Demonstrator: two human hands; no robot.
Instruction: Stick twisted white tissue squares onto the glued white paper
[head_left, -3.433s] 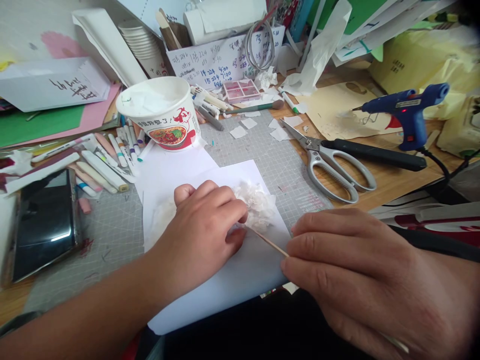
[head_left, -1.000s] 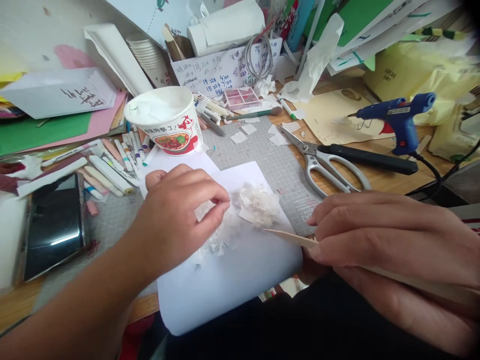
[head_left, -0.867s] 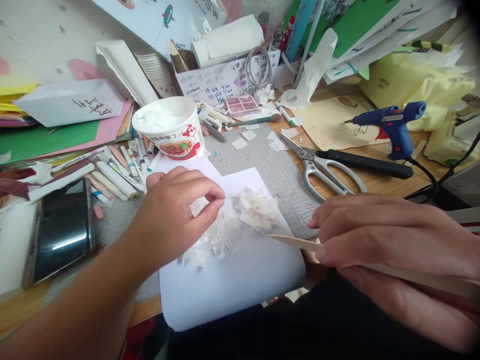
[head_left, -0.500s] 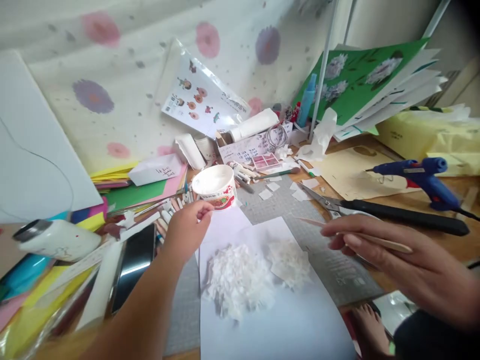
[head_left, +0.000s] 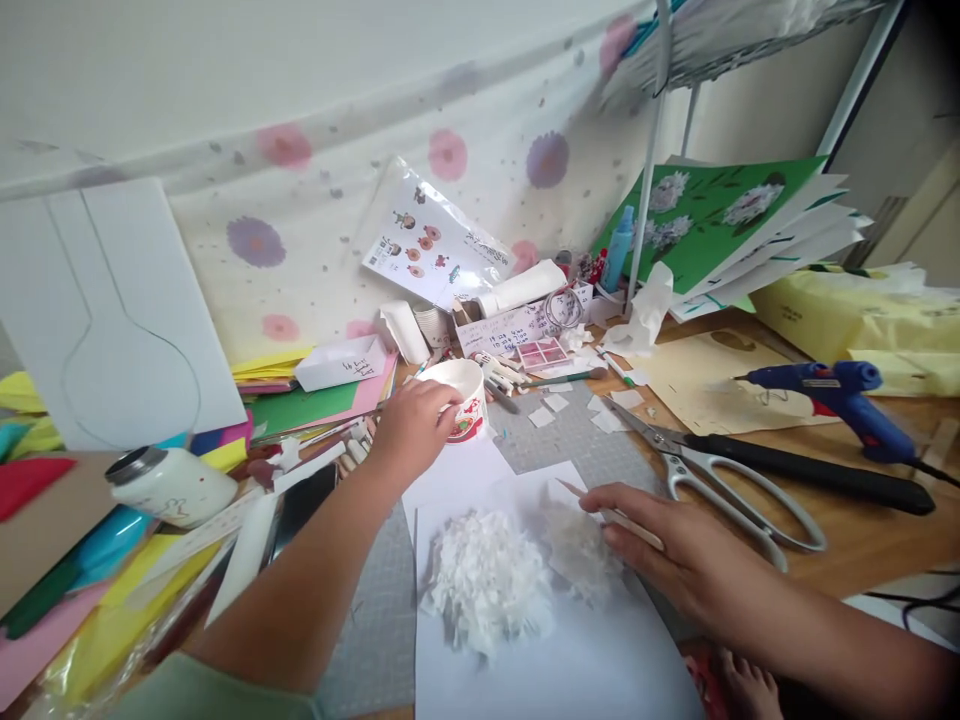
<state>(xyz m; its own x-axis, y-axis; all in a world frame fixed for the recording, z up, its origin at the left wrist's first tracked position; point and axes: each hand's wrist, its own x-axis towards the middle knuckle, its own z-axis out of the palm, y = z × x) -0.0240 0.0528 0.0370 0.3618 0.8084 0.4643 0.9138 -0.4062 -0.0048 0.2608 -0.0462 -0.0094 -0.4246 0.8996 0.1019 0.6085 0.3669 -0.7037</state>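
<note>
My left hand [head_left: 417, 422] overlaps the left side of a white paper tub [head_left: 471, 400] with red print. Its fingers are curled together, and whatever they may hold is hidden. Between the fingers of my right hand [head_left: 645, 525] is a thin wooden stick [head_left: 626, 524], its tip pointing up and left. That hand is over the right edge of a white sheet [head_left: 480, 690]. Under it lies a smaller flower of white paper pieces [head_left: 574, 535], partly covered and blurred. Left of this, a larger, fuller white paper flower [head_left: 484, 580] rests on the sheet.
Scissors [head_left: 720, 475] and a blue glue gun [head_left: 832, 385] lie at the right. Small paper squares [head_left: 555, 402] are scattered on the grey mat [head_left: 517, 420]. A white bottle [head_left: 172, 487], a dark phone [head_left: 304, 505] and coloured paper [head_left: 127, 600] crowd the left.
My left hand has moved up against the tub. My right hand has moved left with the stick, from beside the scissors to over the smaller flower. The view has tilted upward.
</note>
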